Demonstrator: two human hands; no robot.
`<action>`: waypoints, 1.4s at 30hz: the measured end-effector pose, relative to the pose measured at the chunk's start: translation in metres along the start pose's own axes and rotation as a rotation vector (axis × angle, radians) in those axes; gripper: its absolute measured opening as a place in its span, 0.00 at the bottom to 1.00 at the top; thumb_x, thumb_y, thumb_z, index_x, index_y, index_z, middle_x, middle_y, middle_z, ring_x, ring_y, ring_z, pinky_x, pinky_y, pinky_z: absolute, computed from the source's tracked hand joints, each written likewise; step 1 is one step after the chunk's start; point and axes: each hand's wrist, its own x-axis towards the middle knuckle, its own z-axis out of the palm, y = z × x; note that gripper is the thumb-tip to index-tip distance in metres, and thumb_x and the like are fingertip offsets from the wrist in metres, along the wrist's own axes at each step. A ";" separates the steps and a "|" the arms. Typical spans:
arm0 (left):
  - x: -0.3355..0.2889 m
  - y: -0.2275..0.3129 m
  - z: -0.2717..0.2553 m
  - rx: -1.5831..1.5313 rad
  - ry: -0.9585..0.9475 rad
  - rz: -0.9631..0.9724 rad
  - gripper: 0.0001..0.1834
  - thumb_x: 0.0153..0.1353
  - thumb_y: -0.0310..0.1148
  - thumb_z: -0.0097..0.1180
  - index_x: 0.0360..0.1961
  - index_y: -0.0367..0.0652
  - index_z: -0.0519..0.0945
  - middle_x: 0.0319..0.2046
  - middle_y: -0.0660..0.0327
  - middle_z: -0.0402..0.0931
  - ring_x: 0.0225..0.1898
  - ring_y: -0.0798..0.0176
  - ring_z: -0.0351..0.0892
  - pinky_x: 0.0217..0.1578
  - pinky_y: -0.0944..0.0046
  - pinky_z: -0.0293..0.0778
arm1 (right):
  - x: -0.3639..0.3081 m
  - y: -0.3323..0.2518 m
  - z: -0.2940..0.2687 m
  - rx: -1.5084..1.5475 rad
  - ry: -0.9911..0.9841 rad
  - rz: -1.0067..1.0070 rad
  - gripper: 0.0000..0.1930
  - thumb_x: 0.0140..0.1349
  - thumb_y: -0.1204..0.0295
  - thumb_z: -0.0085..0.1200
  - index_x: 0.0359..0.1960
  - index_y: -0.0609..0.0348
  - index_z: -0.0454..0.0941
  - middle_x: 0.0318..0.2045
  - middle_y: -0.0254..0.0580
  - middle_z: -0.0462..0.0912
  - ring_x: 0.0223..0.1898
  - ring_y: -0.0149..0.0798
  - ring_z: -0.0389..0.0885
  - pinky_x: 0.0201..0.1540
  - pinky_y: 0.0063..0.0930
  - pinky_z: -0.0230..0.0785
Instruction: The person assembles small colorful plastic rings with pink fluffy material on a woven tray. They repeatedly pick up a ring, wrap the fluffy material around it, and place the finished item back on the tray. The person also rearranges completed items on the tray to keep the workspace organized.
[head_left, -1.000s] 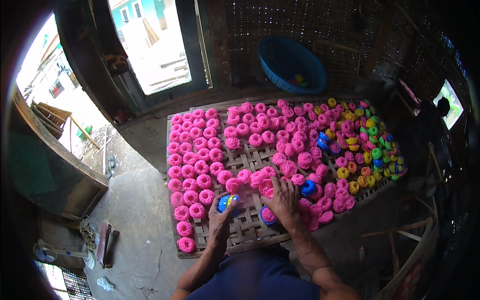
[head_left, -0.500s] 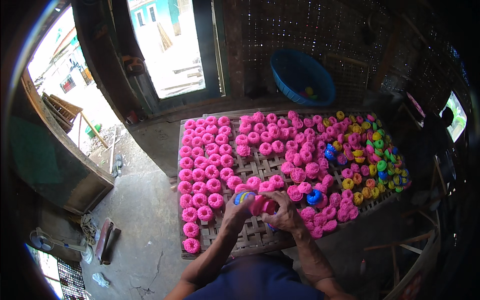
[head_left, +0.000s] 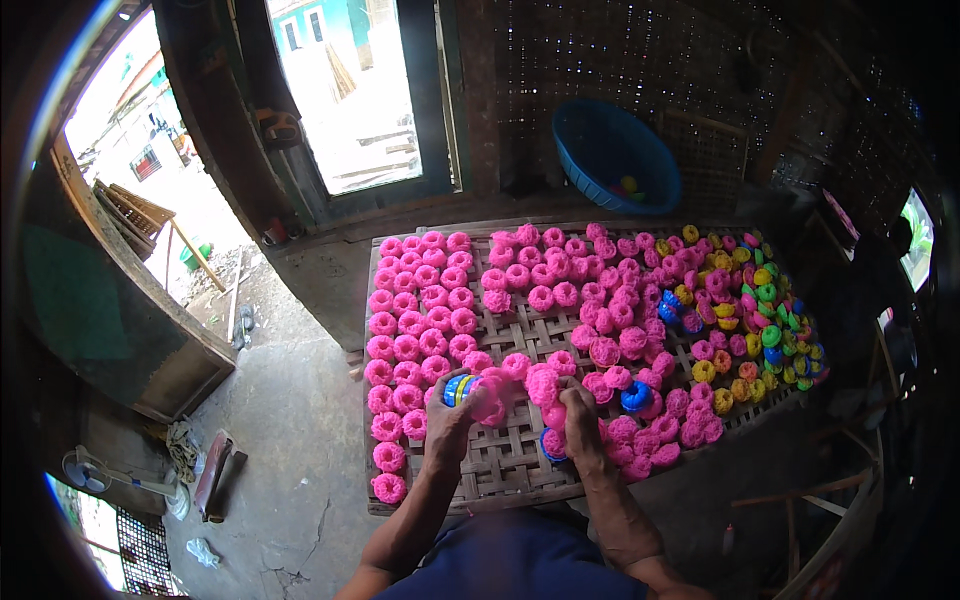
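Observation:
Both my hands are over the near edge of a woven slatted table (head_left: 520, 405), a little apart. In my left hand (head_left: 448, 425), closed, is a shiny blue roll with a yellow band (head_left: 459, 390), and blurred pink material (head_left: 490, 397) lies against it. My right hand (head_left: 582, 425) grips a pink crinkled bundle (head_left: 544, 388) that stands upright from its fingers. Next to my right hand, a blue piece with pink on it (head_left: 554, 444) rests on the slats. Fluffy pink rings (head_left: 407, 347) stand in rows on the left.
Pink rings are heaped loosely in the middle, with a blue ring (head_left: 635, 396) among them. Yellow, green, orange and blue rings (head_left: 764, 312) cover the right end. A blue basin (head_left: 615, 165) leans behind the table. A fan (head_left: 90, 474) stands at the lower left.
My hands have moved apart: the left hand leftward with the blue roll, the right holding the pink bundle. The blue piece beside my right hand shows more fully. The view has shifted slightly.

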 end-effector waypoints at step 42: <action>-0.020 0.019 -0.005 -0.099 0.333 0.215 0.29 0.61 0.31 0.70 0.61 0.41 0.71 0.47 0.57 0.76 0.44 0.62 0.81 0.41 0.63 0.83 | -0.006 -0.005 0.032 -0.483 -0.001 -0.423 0.18 0.60 0.77 0.63 0.52 0.61 0.79 0.44 0.44 0.87 0.46 0.41 0.87 0.53 0.35 0.78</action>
